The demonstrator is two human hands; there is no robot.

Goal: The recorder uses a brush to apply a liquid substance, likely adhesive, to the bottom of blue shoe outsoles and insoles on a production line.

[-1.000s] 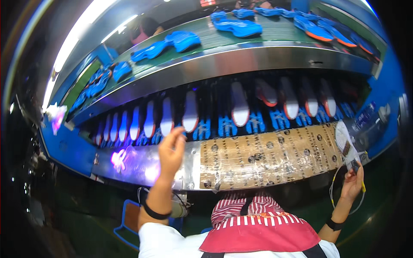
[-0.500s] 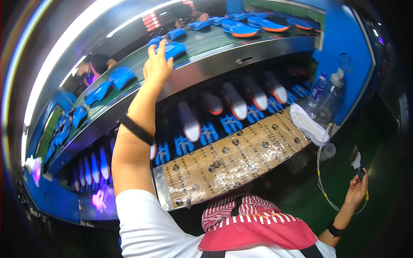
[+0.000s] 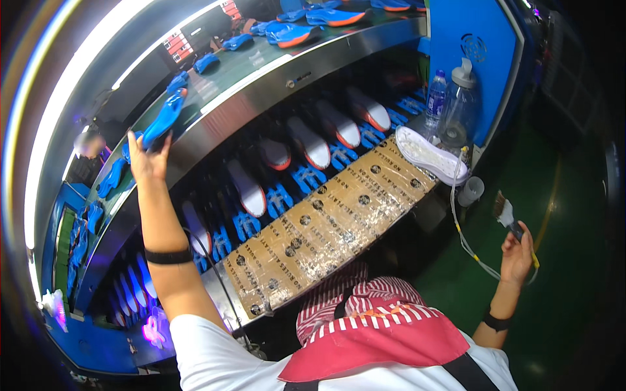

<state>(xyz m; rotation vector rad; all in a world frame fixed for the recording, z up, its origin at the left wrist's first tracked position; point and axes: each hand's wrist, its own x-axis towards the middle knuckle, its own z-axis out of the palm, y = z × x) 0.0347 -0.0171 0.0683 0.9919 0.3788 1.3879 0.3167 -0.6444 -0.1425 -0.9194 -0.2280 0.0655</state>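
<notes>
My left hand (image 3: 150, 156) grips the lower end of a blue shoe-shaped piece (image 3: 166, 118), thumb on one side and fingers on the other. The piece tilts up above the green conveyor belt (image 3: 225, 68). At the right, my right hand (image 3: 515, 257) is closed round the dark handle of a brush (image 3: 505, 212) with brown bristles and a pale, smeared neck. A thin cable or tube (image 3: 469, 251) runs to that hand. Several more blue pieces, some with orange edges, lie along the belt, among them one blue piece (image 3: 290, 34) near the far right.
Below the belt, pale soles with orange-red rims (image 3: 313, 151) stand on blue racks (image 3: 310, 176). A taped cardboard-covered shelf (image 3: 326, 225) lies before me; a white sole (image 3: 427, 151), a small bottle (image 3: 435, 98), a clear jug (image 3: 456, 104) and a cup (image 3: 471, 191) are at its right end.
My left hand, open over the belt before, has closed on a blue shoe piece farther left. The view has turned, and the right hand still holds the brush.
</notes>
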